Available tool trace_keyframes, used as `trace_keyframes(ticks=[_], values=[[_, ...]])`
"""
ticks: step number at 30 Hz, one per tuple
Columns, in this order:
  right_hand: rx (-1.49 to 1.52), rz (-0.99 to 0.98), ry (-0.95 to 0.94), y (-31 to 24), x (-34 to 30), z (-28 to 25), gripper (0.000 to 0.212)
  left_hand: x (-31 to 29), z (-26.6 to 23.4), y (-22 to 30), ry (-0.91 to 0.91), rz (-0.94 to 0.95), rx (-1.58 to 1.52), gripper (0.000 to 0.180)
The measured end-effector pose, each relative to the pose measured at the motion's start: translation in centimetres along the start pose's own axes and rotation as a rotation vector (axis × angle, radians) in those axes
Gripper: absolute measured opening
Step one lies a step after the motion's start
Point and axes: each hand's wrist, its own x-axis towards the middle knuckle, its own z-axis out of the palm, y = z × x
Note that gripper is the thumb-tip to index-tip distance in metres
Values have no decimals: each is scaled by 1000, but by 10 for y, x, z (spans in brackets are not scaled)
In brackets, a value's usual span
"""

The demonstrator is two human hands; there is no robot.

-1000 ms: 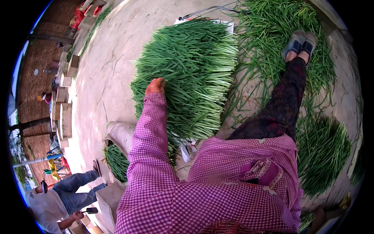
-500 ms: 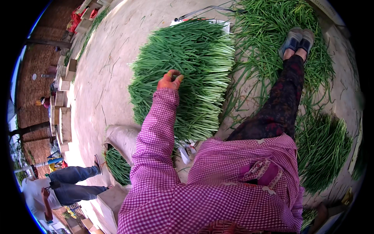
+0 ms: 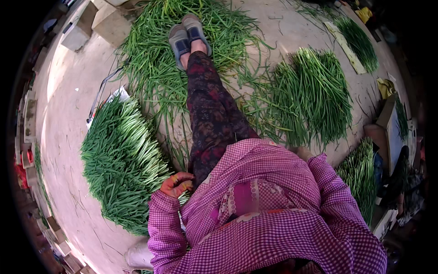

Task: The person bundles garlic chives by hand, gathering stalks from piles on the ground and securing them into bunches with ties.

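So the left hand [image 3: 176, 184], stained orange, is down by the lap, right between the thigh and the big neat stack of long dark-green leafy stalks with pale stem ends [image 3: 114, 171]. Its fingers are loosely curled, but honestly I can't tell if they're pinching anything. That stack lies on the pale dusty concrete floor [image 3: 59, 164] to the person's left, pale ends facing the legs, with a bit of white sheet [image 3: 119, 94] poking out at its far end and a thin dark strap [image 3: 103, 86] just beside that.

The right hand [image 3: 301, 153] is mostly tucked behind the purple-and-white checked smock [image 3: 269, 169], so no clue what its fingers are doing. It's nearest to the fanned bunch of bright-green stalks [image 3: 317, 98] on the floor to the right.

Legs are stretched straight out in dark floral trousers [image 3: 205, 118], grey-and-navy shoes [image 3: 191, 39] resting on a messy spread of loose green leaves [image 3: 150, 50]. There's another upright-looking green bunch [image 3: 358, 176] near the right sleeve, plus a further one [image 3: 358, 43] at upper right, next to a long pale-yellow strip [image 3: 346, 49].
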Motion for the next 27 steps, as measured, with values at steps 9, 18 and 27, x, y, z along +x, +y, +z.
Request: trace_keyframes(ticks=[9,18,27], values=[[795,-15,400,35,33,-72,31,20,-10,-34,436,-114,149,16],[259,-275,708,-43,98,-144,57,24,-11,-88,504,-173,62,25],[-17,-157,804,-73,185,-208,98,19,-52,-119,555,-340,105,33]])
